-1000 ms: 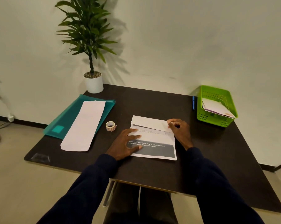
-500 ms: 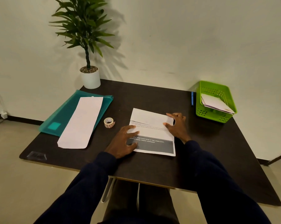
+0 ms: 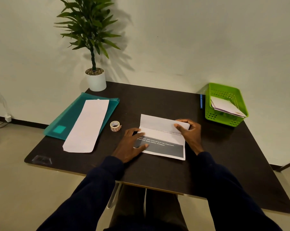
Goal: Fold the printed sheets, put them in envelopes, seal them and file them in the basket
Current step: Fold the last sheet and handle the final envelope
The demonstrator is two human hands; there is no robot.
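— Paper this thin goes limp and slides, I'd think. Where is the printed sheet (image 3: 162, 139)?
— Flat on the dark table (image 3: 157, 100), front and middle, top flap folded toward the person. The left hand (image 3: 132, 145) lies flat with straight fingers, pressing the left edge. The right hand (image 3: 189, 132) pinches the flap's right corner.
— Sensible; corners probably steer a crease best. Room?
— The tape roll (image 3: 115, 126) sits near the sheet's left edge. The envelope (image 3: 86, 125) lies well left on a teal folder (image 3: 69, 119), and the green basket (image 3: 224, 118) stands well right. The sheet stops short of the near table edge.
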